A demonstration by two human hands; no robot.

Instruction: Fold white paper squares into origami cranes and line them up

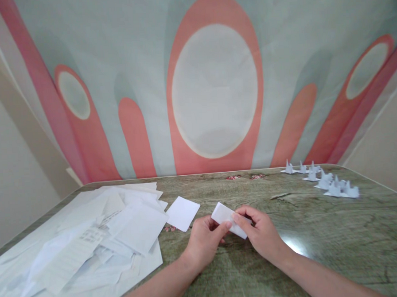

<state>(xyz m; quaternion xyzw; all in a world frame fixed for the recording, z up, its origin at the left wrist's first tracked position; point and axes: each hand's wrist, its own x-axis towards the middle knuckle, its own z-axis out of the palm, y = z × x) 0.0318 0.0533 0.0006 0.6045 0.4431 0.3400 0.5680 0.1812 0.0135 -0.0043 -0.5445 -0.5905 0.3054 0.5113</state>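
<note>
Folded paper (223, 214) between both hands, near the body's midline, over the table (238, 275). Slants along its long axis from far left to near right, broad face upward. Hard to tell about contact with the surface beneath.

Equally near on either side: touches left hand (203, 237) at the left end and near edge, right hand (262, 230) at the far edge and right end. On the left, pinches firmly, thumb flat on top, fingers curled underneath and partly hidden. On the right, grips too, thumb on the face close to the opposite thumb tip, forefinger bent by the far edge. Forearms angled inward from below, wrists apart.

Just beyond the left hand, a loose square (183, 213), flat, next to a broad pile (141, 227) of sheets. Well apart, at far right, small white folded figures (336, 187). Behind, a painted backdrop (211, 8).
</note>
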